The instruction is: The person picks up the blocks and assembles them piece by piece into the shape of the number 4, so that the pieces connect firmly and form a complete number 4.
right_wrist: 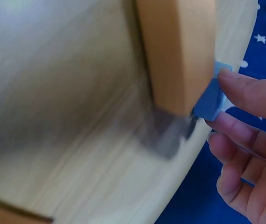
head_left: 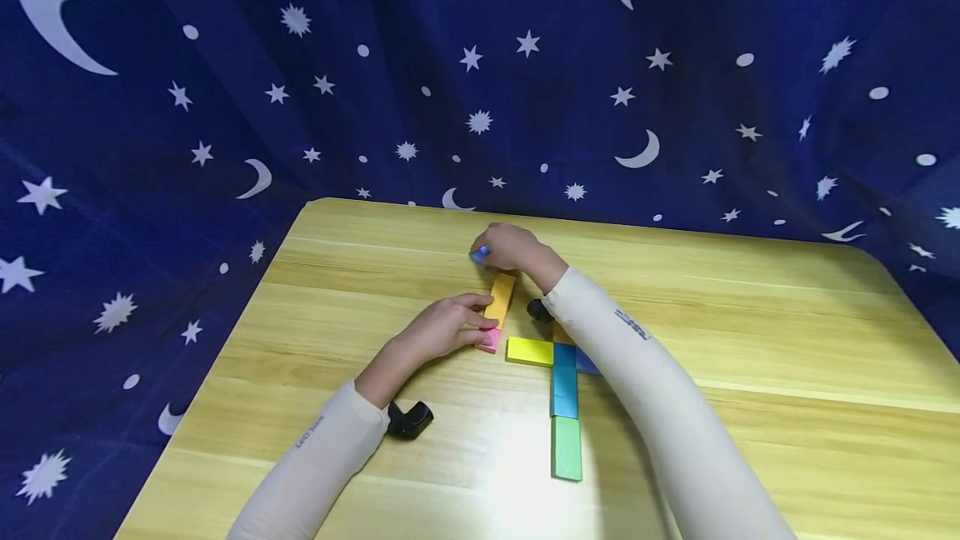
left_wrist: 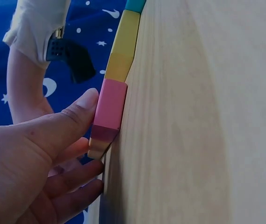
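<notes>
My right hand [head_left: 513, 247] pinches a small blue block [right_wrist: 210, 100] between thumb and fingertips, just beyond the far end of an orange block [head_left: 499, 298]. A pink block [left_wrist: 110, 105] lies end to end with that orange block, at its near end. Fingers of my left hand [head_left: 447, 327] rest along these two blocks from the left. In the left wrist view, the thumb touches the pink block's side while the other fingers reach toward the orange one, loosely extended.
Right of the hands lies a cross-like layout: a yellow block [head_left: 529, 351], teal block [head_left: 564, 392], green block [head_left: 567, 448], plus blue and orange ones partly behind the right sleeve [head_left: 637, 357]. Black wrist devices [head_left: 410, 421] sit by both wrists. A star-patterned curtain [head_left: 480, 90] hangs behind the wooden table [head_left: 300, 315].
</notes>
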Motion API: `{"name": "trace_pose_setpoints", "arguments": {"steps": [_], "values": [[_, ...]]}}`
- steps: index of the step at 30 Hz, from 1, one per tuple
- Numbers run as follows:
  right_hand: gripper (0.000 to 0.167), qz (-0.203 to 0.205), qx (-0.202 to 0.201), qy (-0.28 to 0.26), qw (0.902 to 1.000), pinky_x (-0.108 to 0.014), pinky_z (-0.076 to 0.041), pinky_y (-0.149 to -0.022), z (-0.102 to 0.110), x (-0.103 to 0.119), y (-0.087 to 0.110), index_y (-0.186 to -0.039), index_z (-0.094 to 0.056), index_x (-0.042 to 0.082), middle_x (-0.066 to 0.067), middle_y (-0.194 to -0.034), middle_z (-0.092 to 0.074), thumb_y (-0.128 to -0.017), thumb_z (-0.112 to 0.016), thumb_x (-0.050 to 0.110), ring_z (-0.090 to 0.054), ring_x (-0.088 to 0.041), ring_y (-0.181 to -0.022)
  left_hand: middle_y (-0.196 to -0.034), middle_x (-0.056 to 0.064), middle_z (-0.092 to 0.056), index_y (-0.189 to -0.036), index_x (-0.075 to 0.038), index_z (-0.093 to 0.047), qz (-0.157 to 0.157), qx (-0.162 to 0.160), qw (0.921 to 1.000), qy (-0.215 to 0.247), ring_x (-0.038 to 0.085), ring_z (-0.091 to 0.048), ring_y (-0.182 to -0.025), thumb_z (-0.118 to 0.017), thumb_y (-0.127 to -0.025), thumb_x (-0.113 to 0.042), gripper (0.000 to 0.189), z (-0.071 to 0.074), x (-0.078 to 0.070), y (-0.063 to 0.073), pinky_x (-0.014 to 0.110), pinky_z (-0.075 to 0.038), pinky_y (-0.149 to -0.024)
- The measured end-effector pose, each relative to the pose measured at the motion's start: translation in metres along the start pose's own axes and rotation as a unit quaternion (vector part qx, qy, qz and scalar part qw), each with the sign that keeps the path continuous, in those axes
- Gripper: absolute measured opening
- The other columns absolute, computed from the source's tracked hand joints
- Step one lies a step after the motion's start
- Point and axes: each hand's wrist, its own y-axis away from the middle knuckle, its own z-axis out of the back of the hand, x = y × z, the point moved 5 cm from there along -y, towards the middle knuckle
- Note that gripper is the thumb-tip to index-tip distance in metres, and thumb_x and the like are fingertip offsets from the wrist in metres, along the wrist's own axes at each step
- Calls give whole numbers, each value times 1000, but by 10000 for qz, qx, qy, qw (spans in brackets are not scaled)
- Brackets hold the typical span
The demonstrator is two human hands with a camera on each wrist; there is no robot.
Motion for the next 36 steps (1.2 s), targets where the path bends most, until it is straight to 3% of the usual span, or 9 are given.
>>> {"name": "trace_pose_setpoints", "arguments": {"steps": [10, 17, 27, 36], "values": [[31, 3, 58, -198, 9998, -39, -43, -95, 0, -20, 13, -118, -64, 20, -6, -124, -58, -89, -55, 12, -49, -23, -118, -131, 7, -53, -109, -14, -68, 48, 27, 10000, 27, 23, -50, -120, -63, -84, -30, 30, 1, -1, 0, 35, -42, -99], [33, 103, 51, -198, 9997, -31, -44, -81, 0, -23, 21, -112, -67, 21, -5, -112, -62, -87, -51, 6, -53, -18, -98, -131, 8, -53, -109, -14, -68, 42, 29, 10000, 22, 23, -51, -120, -63, -84, -30, 31, 2, -2, 0, 35, -42, -99], [33, -17, 320, -43, 9995, -39, -46, -90, -6, -25, 30, -120, -62, 24, -9, -123, -57, -91, -54, 12, -51, -25, -113, -131, 8, -53, -110, -14, -68, 139, 48, 9999, 89, 24, -50, -121, -63, -85, -29, 30, 2, -2, 1, 36, -41, -99], [33, 183, 120, 87, 9997, -38, -47, -87, -5, -23, 37, -119, -63, 22, -11, -116, -60, -89, -56, 10, -54, -25, -105, -131, 8, -53, -109, -14, -68, 162, 27, 9998, 140, 24, -50, -120, -64, -84, -29, 29, 0, -2, 0, 36, -42, -99]]}}
